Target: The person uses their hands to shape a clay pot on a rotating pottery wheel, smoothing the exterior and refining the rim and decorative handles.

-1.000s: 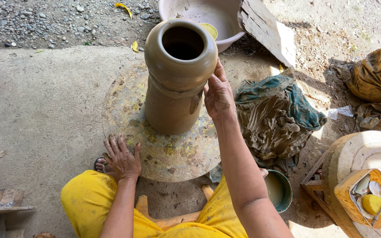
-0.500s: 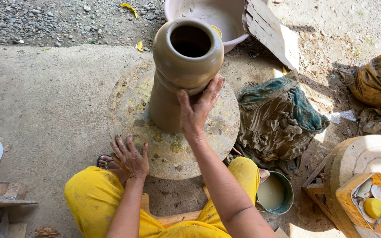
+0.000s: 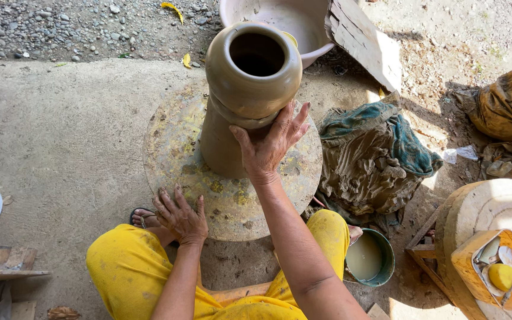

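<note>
Lots of clutter here: a muddy cloth heaped just right of the wheel, a small bucket of slip near the knee, a pink basin behind, and a wooden box of tools far right. The tall clay pot stands upright mid-wheel. Right hand is spread open, palm pressed flat on the pot's lower belly, not gripping. Left hand rests splayed on the wheel's near edge.

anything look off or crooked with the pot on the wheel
The clay pot seems to sit slightly off-centre on its clay column, bulging out toward the right hand, which presses on the joint. The left hand rests on the round wheel. No cracks or spills show.
</note>
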